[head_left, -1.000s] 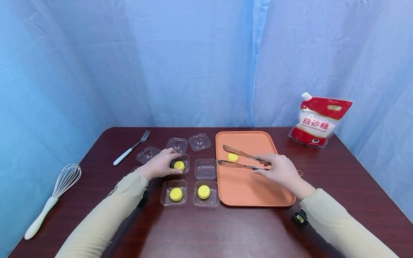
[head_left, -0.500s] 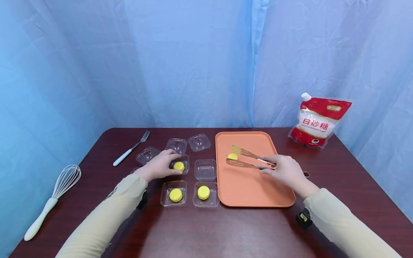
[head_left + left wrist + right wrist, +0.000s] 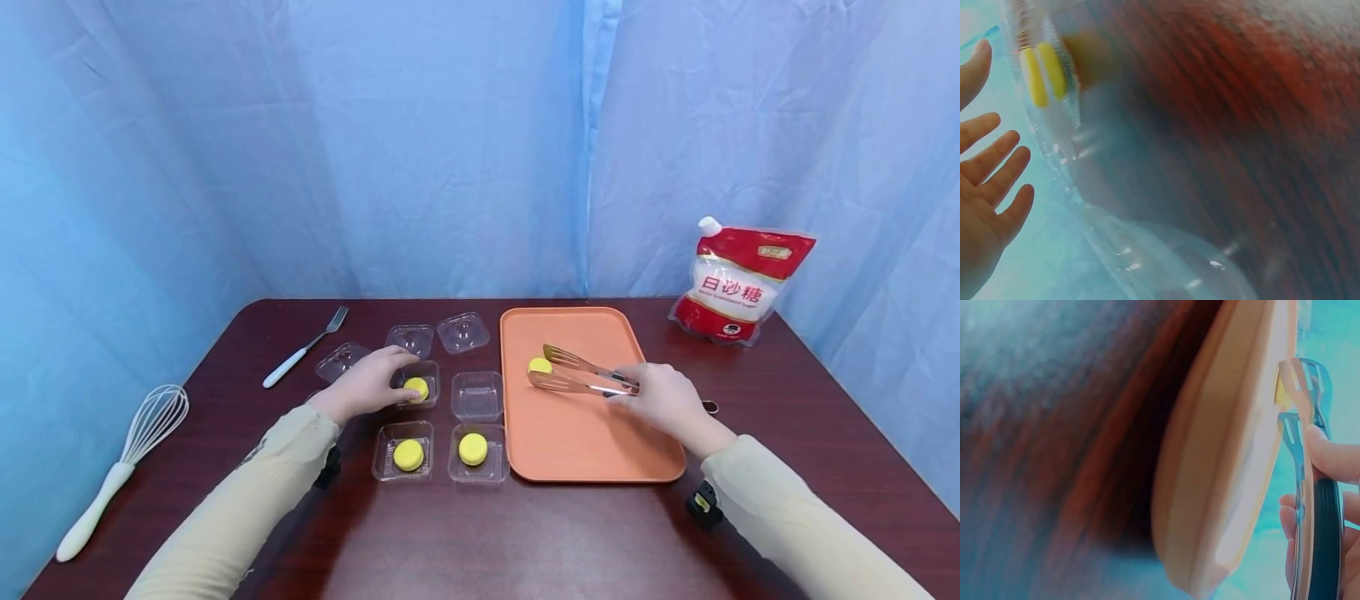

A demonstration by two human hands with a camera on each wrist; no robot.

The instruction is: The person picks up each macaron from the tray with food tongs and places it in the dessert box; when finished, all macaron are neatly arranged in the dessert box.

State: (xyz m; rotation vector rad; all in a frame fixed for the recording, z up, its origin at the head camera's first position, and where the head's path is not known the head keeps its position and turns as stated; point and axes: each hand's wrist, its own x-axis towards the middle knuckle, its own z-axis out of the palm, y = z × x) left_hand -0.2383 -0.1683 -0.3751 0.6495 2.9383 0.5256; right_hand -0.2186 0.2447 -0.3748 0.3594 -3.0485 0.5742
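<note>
In the head view my right hand (image 3: 663, 402) grips metal food tongs (image 3: 581, 385) with slotted tips. The tongs are spread above the orange tray (image 3: 592, 450), their tips near a yellow macaron (image 3: 538, 367) on it. The right wrist view shows thumb and fingers around the tongs' dark handle (image 3: 1325, 537). My left hand (image 3: 369, 385) is at a clear plastic box (image 3: 429, 374) holding another macaron (image 3: 416, 388); in the left wrist view its fingers (image 3: 1007, 150) are spread and fairly straight. Whether they touch the box is unclear.
Two clear boxes with macarons (image 3: 408, 455) (image 3: 473, 449) stand nearer me; a box without one (image 3: 477, 396) stands beside the tray. Clear domed lids (image 3: 463, 332) lie behind. A fork (image 3: 306, 347) and whisk (image 3: 123, 467) lie left; a sugar pouch (image 3: 738, 283) stands back right.
My right hand and the tongs have shifted to the right over the tray, mostly in the first half second. The left hand has moved only slightly to the left; the macarons have stayed in place.
</note>
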